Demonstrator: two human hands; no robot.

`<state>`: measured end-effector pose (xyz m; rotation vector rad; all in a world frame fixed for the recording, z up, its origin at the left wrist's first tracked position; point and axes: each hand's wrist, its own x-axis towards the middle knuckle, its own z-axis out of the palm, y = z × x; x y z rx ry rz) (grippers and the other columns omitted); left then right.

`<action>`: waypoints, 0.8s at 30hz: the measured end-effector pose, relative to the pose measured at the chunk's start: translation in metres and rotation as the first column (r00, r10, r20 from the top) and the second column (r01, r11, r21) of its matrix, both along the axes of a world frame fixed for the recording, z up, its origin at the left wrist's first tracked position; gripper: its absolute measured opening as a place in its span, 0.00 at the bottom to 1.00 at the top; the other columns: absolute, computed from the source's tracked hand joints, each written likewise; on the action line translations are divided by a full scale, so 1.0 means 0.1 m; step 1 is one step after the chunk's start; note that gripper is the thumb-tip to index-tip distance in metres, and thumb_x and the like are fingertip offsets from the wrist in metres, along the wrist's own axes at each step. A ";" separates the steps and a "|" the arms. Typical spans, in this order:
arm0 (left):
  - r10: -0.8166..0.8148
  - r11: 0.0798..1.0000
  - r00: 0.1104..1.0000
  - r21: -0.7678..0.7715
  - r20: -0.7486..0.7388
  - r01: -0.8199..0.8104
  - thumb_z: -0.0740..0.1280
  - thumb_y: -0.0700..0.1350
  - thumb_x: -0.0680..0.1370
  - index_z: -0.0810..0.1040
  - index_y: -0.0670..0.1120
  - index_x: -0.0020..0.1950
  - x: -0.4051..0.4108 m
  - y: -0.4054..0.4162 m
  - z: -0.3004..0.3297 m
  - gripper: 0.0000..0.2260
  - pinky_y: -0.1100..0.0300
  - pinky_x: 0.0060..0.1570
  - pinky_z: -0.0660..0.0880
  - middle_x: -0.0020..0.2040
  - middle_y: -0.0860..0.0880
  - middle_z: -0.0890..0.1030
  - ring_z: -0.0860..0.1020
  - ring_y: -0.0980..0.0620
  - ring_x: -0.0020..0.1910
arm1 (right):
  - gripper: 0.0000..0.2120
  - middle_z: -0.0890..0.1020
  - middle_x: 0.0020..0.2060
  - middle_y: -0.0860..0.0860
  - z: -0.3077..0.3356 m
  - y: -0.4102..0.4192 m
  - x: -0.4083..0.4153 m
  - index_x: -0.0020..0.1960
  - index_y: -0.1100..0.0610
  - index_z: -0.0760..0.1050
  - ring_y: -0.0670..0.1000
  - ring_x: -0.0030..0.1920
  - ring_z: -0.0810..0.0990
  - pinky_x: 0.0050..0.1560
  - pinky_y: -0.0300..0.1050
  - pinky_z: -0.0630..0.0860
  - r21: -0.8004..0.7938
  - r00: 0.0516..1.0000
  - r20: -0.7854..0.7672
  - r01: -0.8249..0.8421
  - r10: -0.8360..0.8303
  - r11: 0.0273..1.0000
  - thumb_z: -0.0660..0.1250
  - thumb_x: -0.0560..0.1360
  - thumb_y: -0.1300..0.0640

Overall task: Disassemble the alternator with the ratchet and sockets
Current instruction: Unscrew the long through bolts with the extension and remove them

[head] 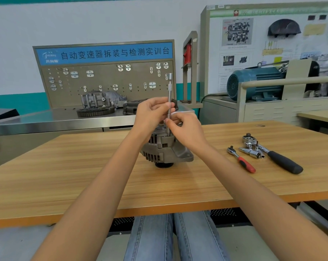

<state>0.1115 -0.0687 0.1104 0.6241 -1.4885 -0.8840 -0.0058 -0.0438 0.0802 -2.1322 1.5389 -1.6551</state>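
At far left we see a steel bench behind the wooden worktop; it carries a grey gearbox housing resting on a toothed ring gear, with a pegboard of empty hooks rising behind them under a blue sign. Moving toward the centre, we find the left hand raised above the alternator, its fingers and thumb curled round the middle of a slim extension bar that stands nearly upright. The bar's knurled collar and square-drive head project above the hand, in front of the pegboard. Just beside and below, the right hand pinches the lower end of the same bar, where it meets the top of the alternator; we cannot tell what fitting the tip engages, since the fingers hide it. The alternator stands at the middle of the worktop, pulley end down, its ribbed grey housing facing us. Farther right, well apart from the alternator, lie a small red-handled ratchet, a cluster of chrome sockets and a larger black-handled ratchet. Beyond them, at far right, a teal electric motor sits on a cabinet before a training display board.
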 end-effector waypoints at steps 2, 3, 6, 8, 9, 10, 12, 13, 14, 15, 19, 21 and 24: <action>0.060 0.997 0.997 -0.054 0.038 -0.058 0.70 0.38 0.75 0.77 0.49 0.49 -0.01 0.01 0.01 0.08 0.65 0.41 0.78 0.40 0.52 0.84 0.83 0.56 0.43 | 0.12 0.80 0.36 0.44 -0.01 -0.01 0.01 0.46 0.55 0.79 0.48 0.47 0.78 0.51 0.51 0.76 0.004 0.999 0.038 0.013 -0.013 1.000 0.67 0.74 0.46; 0.081 0.994 0.996 -0.074 0.048 -0.077 0.71 0.38 0.75 0.77 0.50 0.48 -0.02 0.02 0.00 0.08 0.66 0.41 0.77 0.39 0.52 0.84 0.83 0.56 0.43 | 0.12 0.79 0.35 0.43 -0.01 -0.01 0.02 0.44 0.54 0.78 0.48 0.48 0.77 0.51 0.51 0.76 0.000 0.999 0.048 0.024 -0.024 1.000 0.68 0.73 0.45; 0.100 0.992 0.994 -0.086 0.041 -0.096 0.71 0.39 0.75 0.76 0.50 0.48 -0.05 0.01 -0.01 0.08 0.63 0.43 0.77 0.40 0.50 0.81 0.82 0.53 0.44 | 0.09 0.77 0.35 0.43 -0.01 -0.01 0.01 0.43 0.54 0.77 0.48 0.48 0.77 0.51 0.52 0.75 -0.006 0.999 0.041 0.034 -0.033 0.999 0.68 0.74 0.48; 0.121 0.988 0.992 -0.103 0.043 -0.116 0.70 0.40 0.76 0.75 0.50 0.49 -0.07 0.00 -0.02 0.07 0.65 0.43 0.77 0.42 0.51 0.80 0.81 0.55 0.45 | 0.09 0.80 0.38 0.46 0.00 0.00 0.01 0.46 0.56 0.79 0.48 0.47 0.78 0.51 0.51 0.76 -0.004 1.000 0.025 0.010 -0.010 1.000 0.67 0.75 0.50; 0.130 0.986 0.990 -0.114 0.055 -0.123 0.69 0.41 0.76 0.76 0.50 0.51 -0.07 0.01 -0.02 0.06 0.67 0.43 0.76 0.44 0.51 0.80 0.80 0.57 0.45 | 0.09 0.81 0.40 0.47 0.00 0.01 0.00 0.47 0.56 0.80 0.47 0.46 0.78 0.51 0.51 0.76 -0.002 1.000 0.014 -0.005 0.005 1.000 0.67 0.76 0.51; 0.121 0.986 0.990 -0.120 0.070 -0.112 0.68 0.42 0.78 0.76 0.50 0.52 -0.07 0.01 -0.04 0.05 0.67 0.44 0.76 0.46 0.52 0.81 0.80 0.59 0.46 | 0.09 0.82 0.40 0.48 0.00 0.01 -0.01 0.48 0.57 0.81 0.47 0.45 0.79 0.51 0.51 0.77 -0.002 1.000 0.001 -0.018 0.018 1.000 0.66 0.76 0.52; 0.046 0.994 0.996 -0.098 0.081 -0.038 0.63 0.43 0.81 0.79 0.50 0.52 -0.09 0.01 -0.08 0.05 0.62 0.52 0.77 0.49 0.51 0.83 0.80 0.57 0.49 | 0.08 0.82 0.38 0.49 0.01 0.02 -0.02 0.44 0.56 0.79 0.48 0.42 0.79 0.49 0.51 0.77 -0.004 0.999 -0.033 -0.029 0.029 1.000 0.65 0.77 0.53; 0.003 0.998 0.997 -0.067 0.073 0.002 0.61 0.44 0.82 0.80 0.50 0.52 -0.09 0.01 -0.11 0.08 0.58 0.55 0.77 0.49 0.51 0.83 0.81 0.55 0.50 | 0.08 0.80 0.37 0.48 0.01 0.02 -0.03 0.42 0.55 0.78 0.48 0.41 0.79 0.48 0.51 0.77 0.001 0.999 -0.046 -0.025 0.025 1.000 0.65 0.77 0.54; -0.027 0.999 0.998 -0.037 0.062 0.029 0.59 0.45 0.82 0.80 0.50 0.52 -0.09 0.01 -0.14 0.09 0.55 0.57 0.77 0.48 0.51 0.84 0.81 0.53 0.51 | 0.07 0.79 0.36 0.48 0.02 0.02 -0.03 0.41 0.53 0.76 0.48 0.41 0.78 0.47 0.50 0.77 0.008 0.998 -0.053 -0.020 0.020 1.000 0.65 0.77 0.54; -0.044 0.999 0.998 -0.022 0.050 0.045 0.59 0.45 0.82 0.81 0.50 0.52 -0.09 0.00 -0.16 0.10 0.53 0.59 0.76 0.48 0.51 0.85 0.81 0.52 0.52 | 0.07 0.78 0.35 0.47 0.02 0.02 -0.02 0.40 0.51 0.75 0.48 0.41 0.78 0.47 0.49 0.77 0.015 0.998 -0.057 -0.014 0.015 1.000 0.65 0.77 0.54; -0.059 0.998 0.998 -0.025 0.007 0.059 0.64 0.44 0.80 0.81 0.49 0.51 -0.09 -0.02 -0.18 0.07 0.54 0.57 0.78 0.46 0.51 0.85 0.82 0.53 0.51 | 0.08 0.78 0.34 0.45 0.01 0.01 -0.01 0.40 0.52 0.74 0.47 0.42 0.78 0.49 0.51 0.77 0.014 0.999 -0.029 -0.014 0.015 1.000 0.65 0.77 0.53; -0.072 0.997 0.997 -0.017 -0.028 0.072 0.66 0.43 0.79 0.82 0.47 0.50 -0.09 -0.04 -0.17 0.05 0.57 0.52 0.79 0.45 0.50 0.86 0.83 0.54 0.48 | 0.08 0.81 0.36 0.47 0.00 0.01 0.00 0.42 0.56 0.78 0.50 0.46 0.79 0.51 0.53 0.76 0.014 1.000 0.016 -0.019 0.019 1.000 0.66 0.75 0.51; -0.062 0.997 0.998 -0.047 -0.005 0.061 0.68 0.42 0.78 0.82 0.45 0.50 -0.10 -0.04 -0.16 0.04 0.63 0.45 0.78 0.43 0.51 0.85 0.83 0.56 0.45 | 0.08 0.82 0.38 0.48 -0.01 0.00 0.03 0.45 0.57 0.80 0.51 0.48 0.78 0.52 0.53 0.76 -0.013 0.997 0.079 -0.001 0.002 1.000 0.68 0.73 0.52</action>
